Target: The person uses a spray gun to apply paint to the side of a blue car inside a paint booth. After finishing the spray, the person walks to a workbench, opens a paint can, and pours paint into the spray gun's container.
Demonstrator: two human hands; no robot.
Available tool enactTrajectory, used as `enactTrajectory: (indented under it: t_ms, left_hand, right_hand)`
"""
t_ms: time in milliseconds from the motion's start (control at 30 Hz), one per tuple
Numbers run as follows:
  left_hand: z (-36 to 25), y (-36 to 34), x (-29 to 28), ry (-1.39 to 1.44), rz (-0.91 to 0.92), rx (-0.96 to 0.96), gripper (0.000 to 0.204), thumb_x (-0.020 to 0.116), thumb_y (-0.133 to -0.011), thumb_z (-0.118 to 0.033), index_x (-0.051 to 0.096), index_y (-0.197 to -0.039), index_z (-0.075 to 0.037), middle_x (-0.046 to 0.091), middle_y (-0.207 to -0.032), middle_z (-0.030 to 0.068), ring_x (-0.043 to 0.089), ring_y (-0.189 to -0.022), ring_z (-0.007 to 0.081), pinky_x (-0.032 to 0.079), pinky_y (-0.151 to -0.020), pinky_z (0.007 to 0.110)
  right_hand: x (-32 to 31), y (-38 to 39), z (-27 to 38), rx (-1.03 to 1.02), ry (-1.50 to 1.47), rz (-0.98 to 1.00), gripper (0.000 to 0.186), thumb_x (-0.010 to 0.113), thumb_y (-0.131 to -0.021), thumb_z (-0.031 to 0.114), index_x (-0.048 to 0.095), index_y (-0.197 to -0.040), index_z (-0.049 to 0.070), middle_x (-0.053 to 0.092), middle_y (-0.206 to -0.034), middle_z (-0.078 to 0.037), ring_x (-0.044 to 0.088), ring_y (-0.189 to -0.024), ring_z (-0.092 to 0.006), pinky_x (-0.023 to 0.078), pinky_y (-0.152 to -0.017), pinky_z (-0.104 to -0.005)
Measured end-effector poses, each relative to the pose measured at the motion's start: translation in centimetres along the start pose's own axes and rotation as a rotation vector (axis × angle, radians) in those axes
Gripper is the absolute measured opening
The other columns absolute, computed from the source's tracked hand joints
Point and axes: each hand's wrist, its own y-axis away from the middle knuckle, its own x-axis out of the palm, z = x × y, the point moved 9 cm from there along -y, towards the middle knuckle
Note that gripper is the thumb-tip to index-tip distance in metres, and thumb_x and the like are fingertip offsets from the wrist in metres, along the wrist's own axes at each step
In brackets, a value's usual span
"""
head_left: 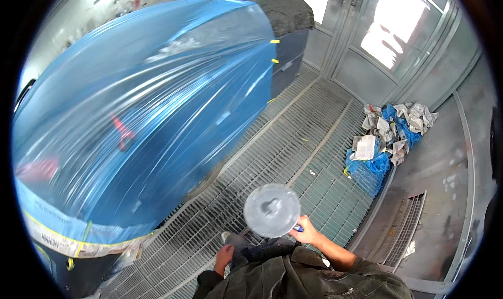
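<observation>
I'm watching through the head view, with the wrapped car (146, 126) as my landmark. The right hand (307, 231) is well clear of the car, out to its right above the grated floor (272, 155). Its fingers are closed around something at the edge of a round grey cup (272, 210), where a small blue piece (298, 227) shows. I see the cup almost straight from above, so its depth and the grip under it are hidden from me.

The left hand (224, 254) hangs to the right of the car's near end. Its fingers look loosely curled and I see nothing in it, but I can't tell how far open it is.

I'd judge the cup light and fairly stiff, top-heavy if there is liquid inside, and slick if its smooth top is wet. I'd hold it by the grip at its side, keep it level, and avoid squeezing the rim.

The blue film (225, 84) over the car looks thin, slippery and easily torn. Farther right of the car, a heap of crumpled paper and plastic (385, 134) lies against the wall (440, 162).
</observation>
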Motion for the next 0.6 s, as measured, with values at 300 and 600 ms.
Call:
enactTrajectory:
  t_ms: [300, 600]
  left_hand:
    - [-20.9, -12.8, 1.3, -0.120, 0.244, 0.068, 0.039, 0.058, -0.092, -0.036, 0.063, -0.118, -0.008, 0.067, -0.108, 0.0121, 0.064, -0.100, 0.0288, 0.049, -0.084, 0.039]
    - [-35.9, -31.3, 4.3, -0.264, 0.467, 0.051, 0.038, 0.058, -0.092, -0.037, 0.064, -0.117, -0.008, 0.067, -0.105, 0.0146, 0.064, -0.098, 0.0289, 0.051, -0.079, 0.041]
  right_hand:
    - [-16.9, -5.2, -9.2, 0.450, -0.426, -0.550, 0.024, 0.068, -0.087, 0.024, 0.059, -0.077, 0.004, 0.056, -0.058, 0.000, 0.051, -0.048, -0.0069, 0.040, -0.045, -0.0243]
    - [-39.5, -8.1, -12.4, 0.354, -0.323, -1.177, 0.017, 0.065, -0.087, 0.014, 0.054, -0.084, 0.002, 0.049, -0.053, 0.000, 0.044, -0.042, -0.0073, 0.033, -0.039, -0.0232]
